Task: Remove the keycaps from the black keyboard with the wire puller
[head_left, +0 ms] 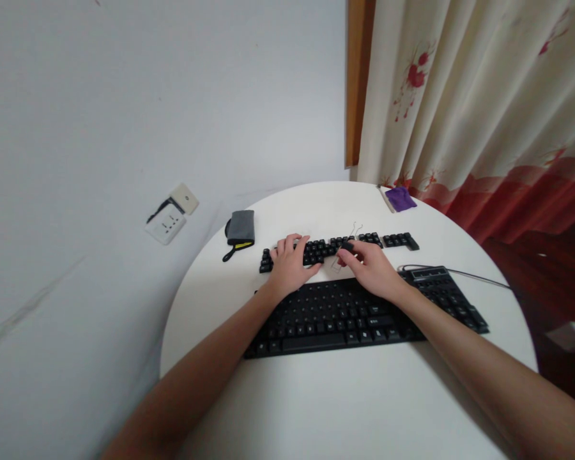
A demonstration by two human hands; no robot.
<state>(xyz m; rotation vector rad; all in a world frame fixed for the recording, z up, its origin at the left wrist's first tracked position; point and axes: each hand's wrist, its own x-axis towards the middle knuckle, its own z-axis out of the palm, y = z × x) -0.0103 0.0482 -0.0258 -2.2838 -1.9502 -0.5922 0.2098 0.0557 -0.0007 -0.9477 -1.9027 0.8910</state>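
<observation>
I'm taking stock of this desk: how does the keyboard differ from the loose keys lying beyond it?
The keyboard is one broad piece; the loose keys are small separate pieces in a broken row. The keyboard lies nearer the person, while the loose keys lie farther away. Both are black and rest on the white table.

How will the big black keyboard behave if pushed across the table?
Keyboard likely slides rather than tips, since it lies flat and low on the table. Probably stiff: its long body looks straight. The cable beside it, running toward the table's edge, may drag.
</observation>
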